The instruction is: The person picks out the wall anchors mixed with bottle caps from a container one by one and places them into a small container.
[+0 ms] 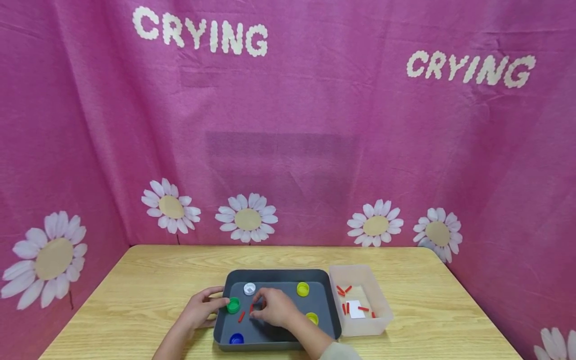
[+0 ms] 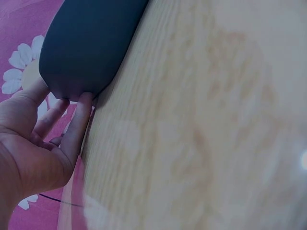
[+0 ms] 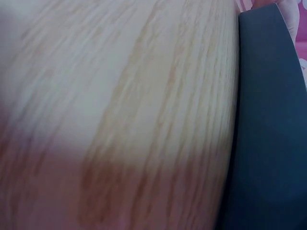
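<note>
A dark grey tray (image 1: 283,275) lies on the table, and my left hand (image 1: 200,309) grips its left side, thumb over the rim beside a green bottle cap (image 1: 233,305). From the left wrist view, the fingers of that hand (image 2: 43,139) press against the tray's outer end wall (image 2: 86,52). Over the tray's middle, my right hand (image 1: 276,310) pinches a small red stick (image 1: 252,309) between thumb and fingers. Another red stick (image 1: 241,316) lies on the tray floor just left of those fingertips. The right wrist view shows only the tray's side wall (image 3: 268,120), not the right hand's fingers.
Inside the tray are also a white cap (image 1: 249,289), a blue cap (image 1: 236,339), a yellow cap (image 1: 303,289) and a second yellow cap (image 1: 312,318), partly behind the right wrist. Against the tray's right side stands a translucent bin (image 1: 380,305) with several red sticks and a white card (image 1: 357,309).
</note>
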A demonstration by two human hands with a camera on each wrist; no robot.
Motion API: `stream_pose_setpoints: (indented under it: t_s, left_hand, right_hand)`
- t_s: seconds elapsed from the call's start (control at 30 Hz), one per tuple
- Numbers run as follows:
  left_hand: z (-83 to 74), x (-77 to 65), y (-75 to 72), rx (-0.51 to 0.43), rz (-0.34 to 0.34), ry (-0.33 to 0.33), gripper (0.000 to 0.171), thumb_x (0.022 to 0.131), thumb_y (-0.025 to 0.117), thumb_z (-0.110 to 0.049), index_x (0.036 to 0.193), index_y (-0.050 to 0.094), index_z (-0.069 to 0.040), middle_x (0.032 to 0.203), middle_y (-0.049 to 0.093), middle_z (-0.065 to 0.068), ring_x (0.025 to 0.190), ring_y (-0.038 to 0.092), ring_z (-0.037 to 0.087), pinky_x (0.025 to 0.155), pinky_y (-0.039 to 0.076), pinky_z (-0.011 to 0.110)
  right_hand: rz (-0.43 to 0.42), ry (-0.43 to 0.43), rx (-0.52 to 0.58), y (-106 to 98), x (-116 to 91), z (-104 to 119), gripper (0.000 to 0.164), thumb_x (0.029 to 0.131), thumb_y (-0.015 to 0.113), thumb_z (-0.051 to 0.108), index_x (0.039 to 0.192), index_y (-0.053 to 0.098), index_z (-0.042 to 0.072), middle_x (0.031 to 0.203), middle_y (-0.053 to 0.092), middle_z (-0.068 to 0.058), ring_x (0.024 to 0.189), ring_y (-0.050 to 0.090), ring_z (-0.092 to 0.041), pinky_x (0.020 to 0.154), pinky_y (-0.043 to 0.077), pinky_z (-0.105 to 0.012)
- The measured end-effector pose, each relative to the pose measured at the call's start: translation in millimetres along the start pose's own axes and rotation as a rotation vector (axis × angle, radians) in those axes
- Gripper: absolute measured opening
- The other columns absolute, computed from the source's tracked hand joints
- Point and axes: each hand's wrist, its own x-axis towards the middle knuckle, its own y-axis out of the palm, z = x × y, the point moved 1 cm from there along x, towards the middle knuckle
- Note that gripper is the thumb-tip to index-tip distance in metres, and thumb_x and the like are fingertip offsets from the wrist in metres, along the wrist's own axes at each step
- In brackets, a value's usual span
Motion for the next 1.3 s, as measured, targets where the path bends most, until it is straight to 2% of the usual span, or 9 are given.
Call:
stream_pose_setpoints:
  t_s: [0.33,0.67,0.8,1.0,1.3]
  left_hand:
    - [-0.7,1.2,-0.2,0.029,-0.014,-0.027,0.056,0.081,0.072,-0.023,0.130,0.053,-0.006,0.098,0.062,0.011,0.079,0.058,0.017,0.066,0.056,0.036]
    - [-0.8,0.2,0.9,0.014,-0.017,-0.007,0.054,0.081,0.072,-0.021,0.129,0.053,-0.005,0.096,0.064,0.010,0.077,0.059,0.017,0.063,0.056,0.036]
    - [-0.7,0.9,0.5,0.020,-0.017,-0.015,0.054,0.081,0.072,-0.021,0.129,0.053,-0.005,0.099,0.064,0.011,0.078,0.059,0.017,0.064,0.056,0.035]
    - [-0.1,2.4,0.4,0.023,-0.018,-0.026,0.055,0.081,0.072,-0.022,0.130,0.053,-0.005,0.103,0.063,0.012,0.080,0.057,0.017,0.064,0.056,0.035]
    - [0.3,2.8,0.3,0.031,-0.022,-0.033,0.056,0.080,0.073,-0.023,0.130,0.053,-0.006,0.100,0.063,0.010,0.080,0.056,0.017,0.064,0.056,0.035]
  right_hand:
    - [0.003,0.017,-0.012,4.1,2.8,1.5,0.027,0.074,0.078,0.025,0.095,0.066,0.014,0.065,0.051,0.007,0.057,0.045,-0.007,0.052,0.035,-0.023]
    - [0.012,0.035,-0.017,3.9,3.5,1.6,0.018,0.075,0.077,0.024,0.087,0.067,0.015,0.064,0.053,0.007,0.057,0.045,-0.008,0.052,0.035,-0.023]
    - [0.009,0.042,-0.029,0.4,2.6,1.0,0.018,0.075,0.077,0.025,0.087,0.067,0.015,0.066,0.053,0.008,0.060,0.046,-0.007,0.054,0.036,-0.023]
    - [-0.017,0.011,-0.044,-6.7,-2.4,-1.1,0.019,0.074,0.078,0.026,0.085,0.066,0.015,0.065,0.054,0.008,0.059,0.046,-0.005,0.054,0.037,-0.022]
    - [-0.035,-0.028,-0.045,-21.2,-10.9,-4.9,0.019,0.076,0.076,0.026,0.087,0.067,0.014,0.066,0.053,0.008,0.060,0.046,-0.004,0.053,0.038,-0.021]
